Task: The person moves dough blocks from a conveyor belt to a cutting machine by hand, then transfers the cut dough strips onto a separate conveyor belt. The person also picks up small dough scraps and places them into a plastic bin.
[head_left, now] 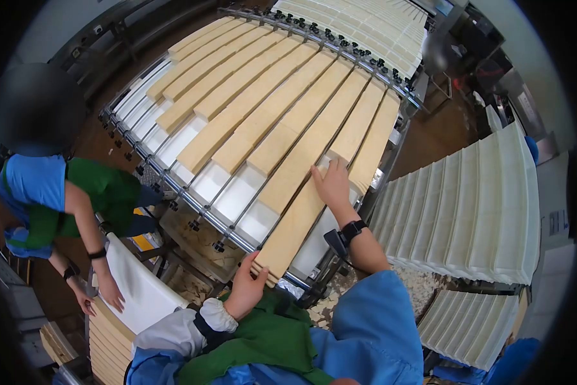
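My left hand [245,287] grips the near end of a long tan strip [295,215] that lies on a white conveyor lane [263,221]. My right hand [331,186] rests flat farther up on the same strip, fingers spread, touching the neighbouring strip [368,144] too. A black watch [352,229] sits on my right wrist. Several more tan strips [250,96] lie side by side in the lanes of the conveyor beyond.
A co-worker in blue and green [64,199] stands at the left, a hand [110,292] on a white sheet [137,289] over stacked boards. White ribbed trays [468,205] stand at the right, more [468,324] below. Black clips [339,42] line the conveyor's far rail.
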Demonstrator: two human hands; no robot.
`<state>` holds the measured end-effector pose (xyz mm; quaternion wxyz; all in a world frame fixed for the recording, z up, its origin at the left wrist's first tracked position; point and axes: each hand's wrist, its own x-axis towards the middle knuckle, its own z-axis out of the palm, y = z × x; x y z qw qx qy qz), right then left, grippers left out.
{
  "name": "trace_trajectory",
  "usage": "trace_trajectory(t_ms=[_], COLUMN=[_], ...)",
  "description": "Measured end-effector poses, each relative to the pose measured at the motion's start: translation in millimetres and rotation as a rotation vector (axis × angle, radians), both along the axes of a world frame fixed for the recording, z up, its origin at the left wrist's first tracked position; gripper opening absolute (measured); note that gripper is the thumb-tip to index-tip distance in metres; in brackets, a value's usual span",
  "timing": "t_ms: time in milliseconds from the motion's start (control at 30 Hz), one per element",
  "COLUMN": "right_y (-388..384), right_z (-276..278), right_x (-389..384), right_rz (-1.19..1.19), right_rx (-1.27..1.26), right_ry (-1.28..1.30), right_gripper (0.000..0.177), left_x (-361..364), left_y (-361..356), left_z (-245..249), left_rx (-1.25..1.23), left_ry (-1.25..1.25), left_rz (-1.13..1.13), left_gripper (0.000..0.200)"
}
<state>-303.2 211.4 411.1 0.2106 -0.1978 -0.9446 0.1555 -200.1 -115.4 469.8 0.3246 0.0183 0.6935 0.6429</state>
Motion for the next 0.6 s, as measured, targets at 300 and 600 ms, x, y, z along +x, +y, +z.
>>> trace_trajectory(t_ms=[300,600], right_y=[-80.7,-118.9], right_z=[55.8,54.6], right_x=[56.7,82.0], right_rz=[0.673,0.718], right_rx=[-0.211,-0.041], right_ry=[-0.012,-0.209], right_gripper=[0.053,0.062], left_x=[-32.6,-32.4], left_y=[58.7,11.4], left_z=[-1.0,-54.5], left_rx=[-0.132,-0.069], left_ry=[0.073,0.094], left_rz=[0.027,0.048], left_gripper=[0.056,0.057])
